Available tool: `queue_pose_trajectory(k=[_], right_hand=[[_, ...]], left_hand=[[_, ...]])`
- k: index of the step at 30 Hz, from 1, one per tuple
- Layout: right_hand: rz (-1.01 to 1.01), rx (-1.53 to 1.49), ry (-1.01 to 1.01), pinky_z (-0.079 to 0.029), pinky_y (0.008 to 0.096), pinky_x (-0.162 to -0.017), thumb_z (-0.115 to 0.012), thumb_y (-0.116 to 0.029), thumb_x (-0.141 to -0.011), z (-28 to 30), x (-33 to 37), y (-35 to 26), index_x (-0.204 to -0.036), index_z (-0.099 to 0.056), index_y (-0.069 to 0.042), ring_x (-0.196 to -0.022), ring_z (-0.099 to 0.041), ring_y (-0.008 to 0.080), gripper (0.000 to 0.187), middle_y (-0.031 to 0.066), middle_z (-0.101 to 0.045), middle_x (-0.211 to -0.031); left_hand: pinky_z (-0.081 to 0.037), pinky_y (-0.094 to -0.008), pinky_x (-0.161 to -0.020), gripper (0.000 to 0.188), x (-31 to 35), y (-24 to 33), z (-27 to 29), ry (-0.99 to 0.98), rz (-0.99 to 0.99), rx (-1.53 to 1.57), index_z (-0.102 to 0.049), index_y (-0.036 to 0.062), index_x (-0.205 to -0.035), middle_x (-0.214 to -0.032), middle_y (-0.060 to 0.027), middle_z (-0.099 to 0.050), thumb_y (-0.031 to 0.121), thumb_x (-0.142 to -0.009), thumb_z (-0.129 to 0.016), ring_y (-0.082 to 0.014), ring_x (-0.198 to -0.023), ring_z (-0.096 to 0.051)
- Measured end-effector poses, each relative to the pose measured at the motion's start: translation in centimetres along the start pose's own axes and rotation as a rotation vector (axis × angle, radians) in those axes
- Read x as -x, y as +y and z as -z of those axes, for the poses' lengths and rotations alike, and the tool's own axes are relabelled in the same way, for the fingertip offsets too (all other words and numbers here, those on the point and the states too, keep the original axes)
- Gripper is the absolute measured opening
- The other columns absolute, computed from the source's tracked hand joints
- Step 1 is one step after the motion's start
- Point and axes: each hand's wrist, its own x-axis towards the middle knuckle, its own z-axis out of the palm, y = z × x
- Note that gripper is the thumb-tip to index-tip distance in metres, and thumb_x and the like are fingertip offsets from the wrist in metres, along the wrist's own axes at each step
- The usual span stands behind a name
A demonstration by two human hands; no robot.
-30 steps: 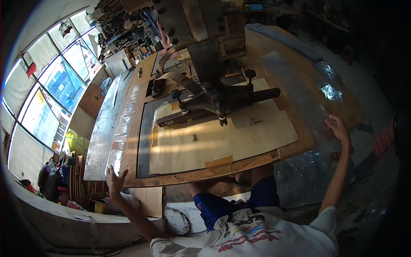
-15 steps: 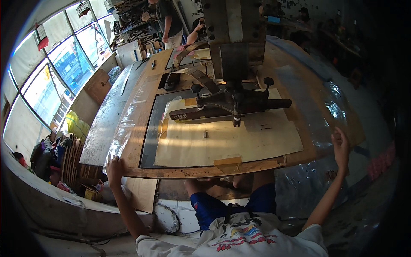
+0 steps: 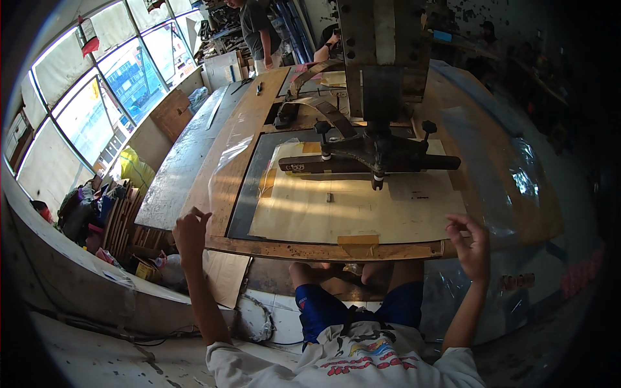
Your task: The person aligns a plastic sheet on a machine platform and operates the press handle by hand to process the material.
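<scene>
My left hand (image 3: 190, 234) is raised at the table's near left corner, thumb and fingers pinched together. Its fingertips meet the lower end of a thin clear plastic film (image 3: 231, 152), which runs up along the wooden board. My right hand (image 3: 474, 249) hovers by the near right corner of a cream sheet (image 3: 310, 220), fingers loosely bent and apart, with nothing visible in them. The sheet lies on a dark plate (image 3: 244, 210), with brown tape (image 3: 358, 242) at its near edge. Above it a dark metal press bar (image 3: 407, 161) hangs from the machine column (image 3: 381, 58).
A wooden rail (image 3: 291, 249) edges the table nearest me. More clear plastic (image 3: 524, 178) lies on the right side. A grey metal-topped surface (image 3: 171, 184) adjoins on the left. Beyond the table stands a person (image 3: 262, 35); stacked wood pieces (image 3: 116, 220) lean at left.
My left hand has moved right and up, and the clear film's edge has shifted right with it. My right hand has moved left toward the cream sheet. The whole view has shifted slightly.
</scene>
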Motion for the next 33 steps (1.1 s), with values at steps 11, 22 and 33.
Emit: queue_pose_trajectory(k=[11,22,33], right_hand=[[0.194,-0.510,-0.470,-0.058,0.0330,-0.085,-0.062,-0.035,-0.103,-22.1,5.6,-4.5,-0.153,-0.036,-0.003,-0.120,-0.063,0.0231,0.064,0.0186,-0.055,-0.139],[-0.042,-0.511,-0.956,-0.057,0.0316,-0.088,-0.069,-0.017,-0.097,-13.2,6.6,3.3,-0.121,-0.067,-0.004,-0.093,-0.073,0.0198,0.027,0.0100,-0.077,-0.100],[-0.054,-0.346,-0.775,-0.042,0.0400,-0.113,-0.084,-0.035,-0.084,-9.0,7.1,3.4,-0.149,-0.045,-0.005,-0.134,-0.055,0.0257,0.082,0.0161,-0.055,-0.146]], left_hand=[[-0.057,-0.0331,-0.074,0.035,17.2,16.3,-0.4,-0.573,-0.044,1.662,-0.071,-0.0051,-0.104,-0.094,-0.0114,-0.075,0.028,-0.102,-0.061,-0.0220,-0.081,-0.071],[-0.054,-0.0514,-0.097,0.080,20.7,13.6,-8.8,-0.625,0.197,2.357,-0.039,0.0019,-0.152,-0.145,-0.0306,-0.051,0.061,-0.099,-0.053,-0.0419,-0.120,-0.063],[-0.052,-0.0385,-0.101,0.041,15.8,17.8,-10.3,-0.511,-0.708,1.724,-0.053,0.0027,-0.144,-0.138,-0.0219,-0.062,0.004,-0.103,-0.055,-0.0263,-0.116,-0.067]])
